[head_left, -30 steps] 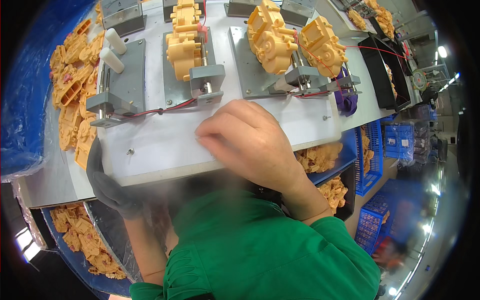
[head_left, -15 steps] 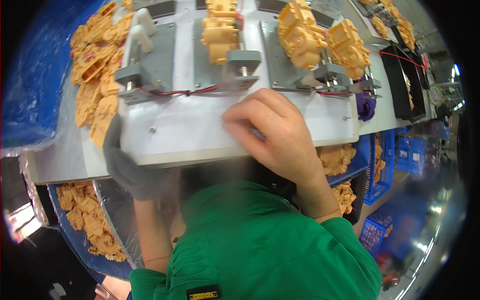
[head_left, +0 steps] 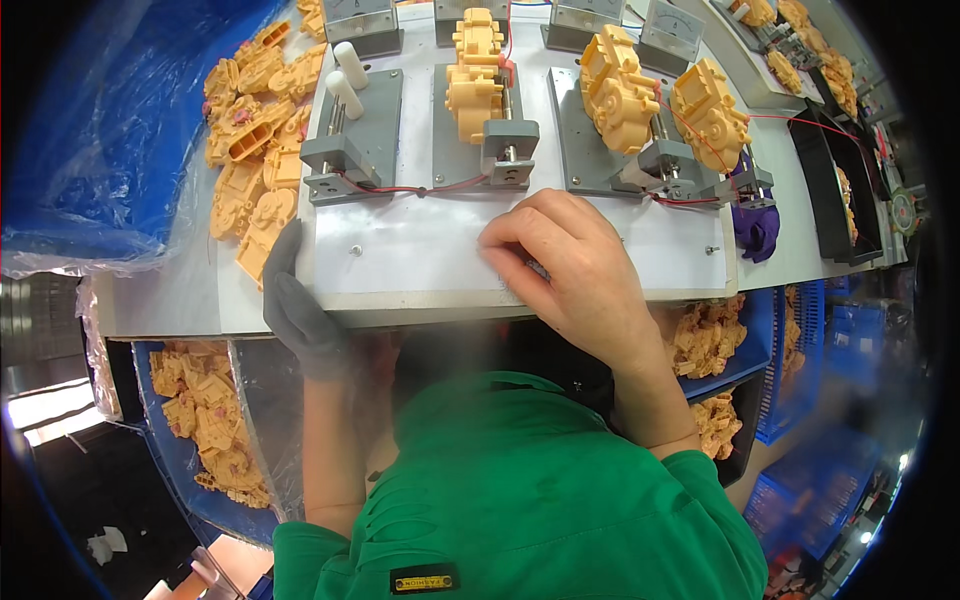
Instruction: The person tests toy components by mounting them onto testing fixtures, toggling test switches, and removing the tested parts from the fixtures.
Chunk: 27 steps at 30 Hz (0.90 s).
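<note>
Your left hand (head_left: 308,318), grey-gloved: at the left near corner of the white board (head_left: 420,250), fingers extended and together along its left edge; you cannot tell from this view whether they grip it.

Your right hand (head_left: 575,268), bare: above the near strip of the board, right of its middle; fingers curled, thumb and forefinger tips close together. A small greyish patch shows by the thumb; whether anything is grasped, you cannot tell.

Yellow plastic gearbox housings, three, on the board beyond your right hand: a middle housing (head_left: 475,90), a right-hand housing (head_left: 618,95) and a far-right housing (head_left: 708,115), mounted at grey clamp fixtures.

Left fixture plate (head_left: 378,145), grey: bears two white pegs (head_left: 345,95).

Red and black wires (head_left: 425,191): running between the left and middle fixtures, along their near side.

Panel meters (head_left: 362,28), grey-cased: in a row at the far side.

Pile of loose housings (head_left: 262,145): left of the board, on the table (head_left: 170,300).

Purple cloth-like item (head_left: 757,232): just right of the board.

Blue bin (head_left: 183,490), holding more housings: near left, below the tabletop.
</note>
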### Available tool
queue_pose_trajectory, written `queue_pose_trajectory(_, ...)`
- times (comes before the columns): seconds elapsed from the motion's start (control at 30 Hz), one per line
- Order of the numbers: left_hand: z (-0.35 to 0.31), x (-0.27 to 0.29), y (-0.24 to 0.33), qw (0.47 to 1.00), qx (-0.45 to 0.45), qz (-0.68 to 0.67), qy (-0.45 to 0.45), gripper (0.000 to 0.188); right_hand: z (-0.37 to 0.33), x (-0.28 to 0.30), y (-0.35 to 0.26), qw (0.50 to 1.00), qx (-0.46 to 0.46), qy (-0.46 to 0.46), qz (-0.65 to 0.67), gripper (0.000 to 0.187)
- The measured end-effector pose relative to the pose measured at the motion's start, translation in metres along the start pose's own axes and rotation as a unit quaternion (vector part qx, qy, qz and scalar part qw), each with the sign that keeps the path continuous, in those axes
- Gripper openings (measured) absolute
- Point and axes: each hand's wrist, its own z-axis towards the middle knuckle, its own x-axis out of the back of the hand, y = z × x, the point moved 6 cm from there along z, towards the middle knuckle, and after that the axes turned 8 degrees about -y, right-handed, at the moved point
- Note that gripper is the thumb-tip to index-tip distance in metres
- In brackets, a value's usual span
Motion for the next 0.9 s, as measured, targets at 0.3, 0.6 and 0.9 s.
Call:
queue_pose_trajectory(0.3, 0.001, 0.005, -0.006, 0.999, -0.026, 0.036, 0.000, 0.059, 0.000, 0.000, -0.002, 1.000, 0.017, 0.001, -0.009, 0.014)
queue_pose_trajectory(0.6, 0.002, 0.007, -0.007, 0.997, -0.042, 0.060, -0.005, 0.059, -0.001, 0.000, -0.003, 1.000, 0.026, 0.008, -0.011, 0.015)
queue_pose_trajectory(0.9, 0.003, 0.006, 0.015, 0.995, -0.076, 0.071, 0.013, 0.049, -0.003, 0.003, 0.000, 0.999, -0.016, 0.017, 0.047, 0.018)
